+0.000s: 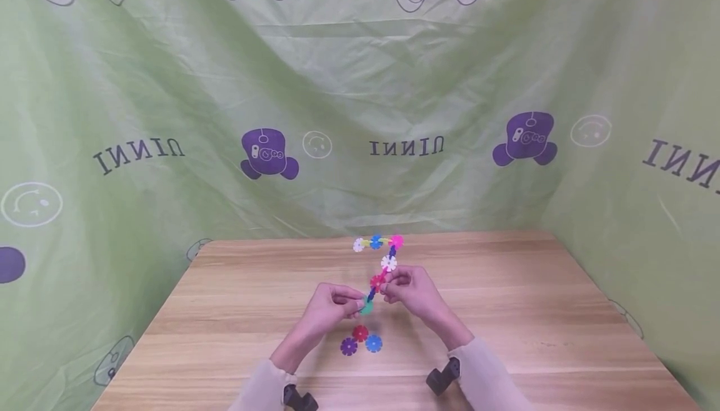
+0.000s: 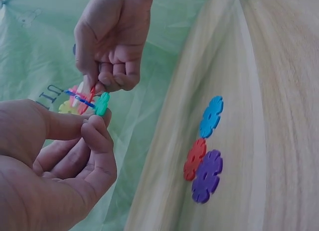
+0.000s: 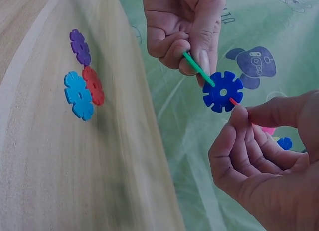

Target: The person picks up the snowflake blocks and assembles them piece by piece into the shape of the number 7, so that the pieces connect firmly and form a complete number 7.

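Head view: both hands (image 1: 332, 306) pinch snowflake chain (image 1: 385, 267)

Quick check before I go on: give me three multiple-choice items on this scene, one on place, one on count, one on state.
1. Where do the loose discs lie?
A. On the table, below the hands
B. On the cloth
C. In the left hand

2. How many loose discs are there?
A. Two
B. Three
C. Five

3. What does the left hand do?
A. Lies flat
B. Pinches the green disc
C. Hangs idle

Key: 1 A, they rest on the table; 2 B, red, purple, blue; 3 B, its fingers pinch it at the chain's end.
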The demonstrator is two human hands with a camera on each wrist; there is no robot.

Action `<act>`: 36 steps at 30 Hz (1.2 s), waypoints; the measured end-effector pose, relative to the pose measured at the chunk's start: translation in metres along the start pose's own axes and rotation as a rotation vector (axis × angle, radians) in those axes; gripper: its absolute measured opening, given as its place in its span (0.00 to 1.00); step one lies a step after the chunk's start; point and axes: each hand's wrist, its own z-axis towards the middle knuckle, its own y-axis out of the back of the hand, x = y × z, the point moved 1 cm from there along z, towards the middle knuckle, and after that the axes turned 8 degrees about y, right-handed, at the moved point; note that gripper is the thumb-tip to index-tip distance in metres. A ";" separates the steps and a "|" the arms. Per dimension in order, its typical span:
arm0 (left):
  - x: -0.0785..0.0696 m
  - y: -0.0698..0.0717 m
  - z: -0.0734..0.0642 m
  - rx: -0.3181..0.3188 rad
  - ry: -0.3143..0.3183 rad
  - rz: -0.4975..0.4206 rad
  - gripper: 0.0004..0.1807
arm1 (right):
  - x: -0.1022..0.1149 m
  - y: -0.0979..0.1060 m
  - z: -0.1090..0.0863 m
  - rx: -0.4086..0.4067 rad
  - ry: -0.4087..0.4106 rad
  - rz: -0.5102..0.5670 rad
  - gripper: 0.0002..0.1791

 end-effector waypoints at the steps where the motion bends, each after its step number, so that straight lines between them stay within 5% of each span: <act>1: 0.000 -0.001 0.000 0.001 0.000 0.000 0.11 | 0.001 0.000 0.000 0.003 0.002 -0.007 0.09; 24: -0.002 -0.002 0.002 -0.062 -0.029 0.020 0.11 | 0.004 -0.002 -0.003 -0.047 -0.021 0.014 0.05; 36: -0.004 -0.002 0.001 -0.062 -0.039 -0.017 0.11 | 0.002 -0.002 -0.004 0.016 -0.035 0.080 0.11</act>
